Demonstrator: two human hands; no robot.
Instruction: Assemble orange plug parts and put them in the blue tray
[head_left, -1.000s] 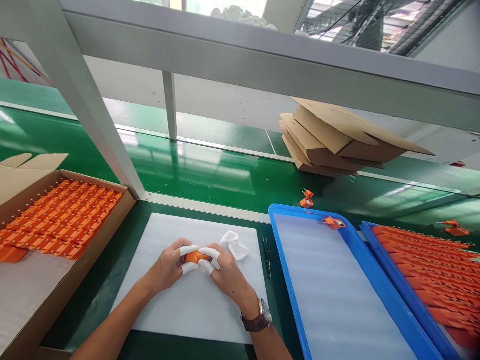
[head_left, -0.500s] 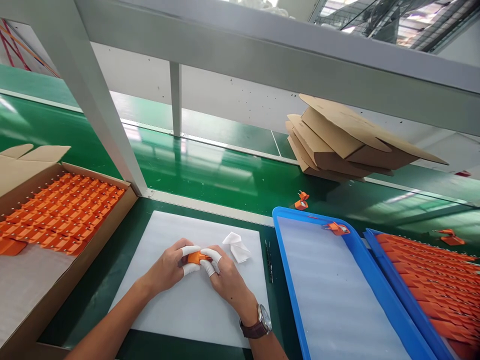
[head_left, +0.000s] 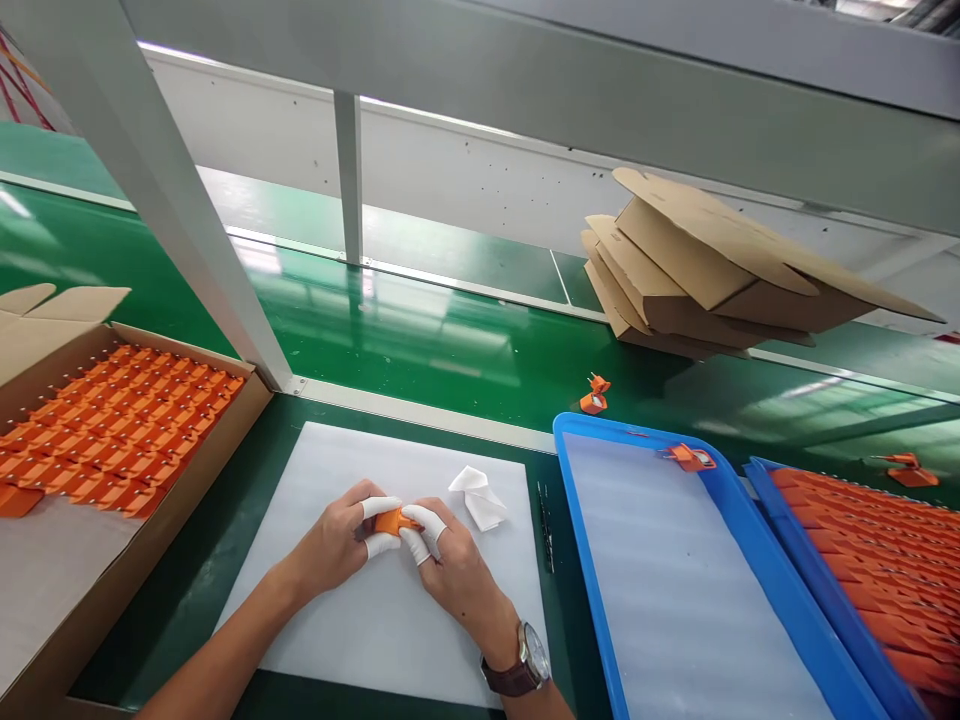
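An orange plug adapter [head_left: 390, 521] is held between both hands above a white sheet [head_left: 315, 640]. My left hand [head_left: 347, 532] pinches its left end between thumb and fingers. My right hand [head_left: 454, 560] grips its right end the same way, with a watch on that wrist. White finger covers sit on the thumbs and fingertips and hide parts of the adapter. Just right of my right hand lies a crumpled white cloth or tissue [head_left: 480, 498] on the sheet.
On the left a cardboard box [head_left: 202, 465] holds rows of orange adapters. To the right lie dark thin tools [head_left: 545, 528], a blue tray [head_left: 592, 600] with a loose adapter [head_left: 688, 458], and a second blue tray [head_left: 787, 530] full of adapters. Folded cartons [head_left: 697, 270] stand behind.
The head view has tilted down slightly, so the scene is shifted a little. The adapter seems turned slightly, with more of its orange face showing. Both hands keep their hold.
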